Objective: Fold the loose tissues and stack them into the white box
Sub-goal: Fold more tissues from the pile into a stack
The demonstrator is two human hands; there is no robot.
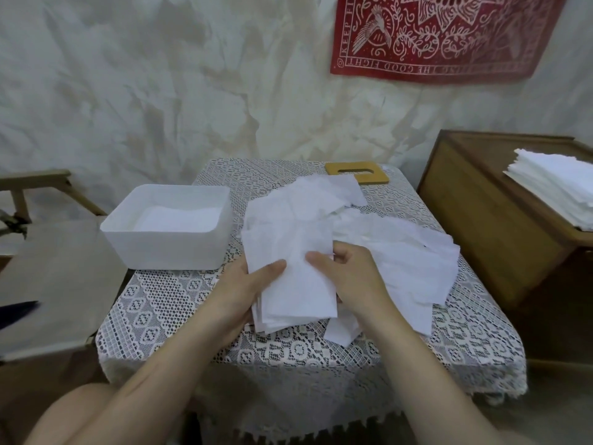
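A folded white tissue [298, 284] lies on top of a loose heap of tissues [401, 252] in the middle of the lace-covered table. My left hand [247, 290] grips its left edge, thumb on top. My right hand [349, 277] grips its right edge, thumb on top and fingers curled under. The white box [167, 242] stands at the table's left, and white tissue lies flat inside it.
A wooden lid with a slot [356, 175] lies at the table's far edge. A wooden cabinet [481, 220] on the right carries a stack of white tissues [555, 187]. A folding chair [48, 277] stands at the left. A red cloth hangs on the wall.
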